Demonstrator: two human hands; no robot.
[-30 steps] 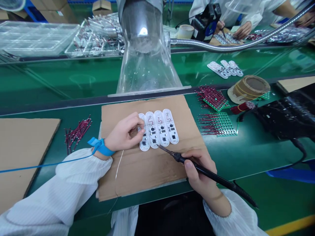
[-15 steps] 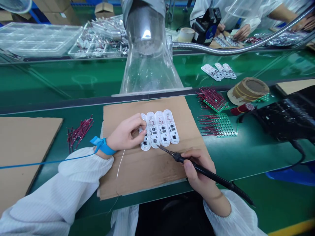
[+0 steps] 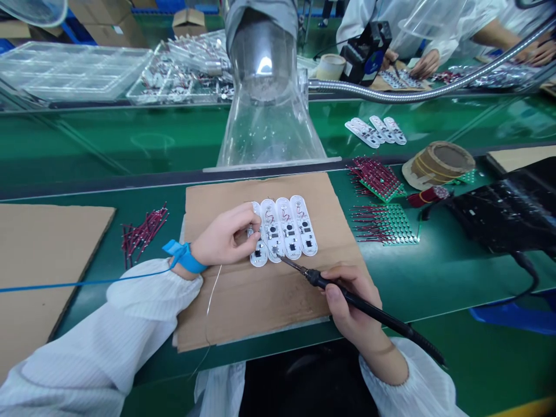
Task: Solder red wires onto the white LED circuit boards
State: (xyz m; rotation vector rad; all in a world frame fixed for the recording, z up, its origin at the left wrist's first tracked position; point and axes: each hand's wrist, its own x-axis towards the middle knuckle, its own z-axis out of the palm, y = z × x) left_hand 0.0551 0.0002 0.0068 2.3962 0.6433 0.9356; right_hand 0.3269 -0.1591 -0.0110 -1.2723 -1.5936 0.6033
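Several white oval circuit boards point(image 3: 289, 229) lie side by side on a cardboard sheet point(image 3: 264, 307). My right hand point(image 3: 354, 295) holds a black soldering iron point(image 3: 365, 304) like a pen, its tip at the lower end of the second board from the left. Pinched in my left hand point(image 3: 230, 234) is a thin solder wire point(image 3: 211, 294), whose end reaches towards the iron's tip. Whether wire and tip touch is too small to tell. My left fingers partly cover the leftmost board. A blue wrist strap point(image 3: 189, 259) circles my left wrist.
A transparent fume hood point(image 3: 269, 133) stands behind the cardboard. Dark red wires point(image 3: 143, 234) lie left; green boards with wires point(image 3: 384, 224), a tape roll point(image 3: 438, 164) and a black case point(image 3: 512, 202) lie right. More white boards point(image 3: 376, 131) rest on the green belt point(image 3: 174, 136). A co-worker's hands point(image 3: 424, 63) work opposite.
The white boards on the green belt have moved left. My hands, the soldering iron and the solder wire keep nearly the same place over the boards; the whole view has shifted slightly.
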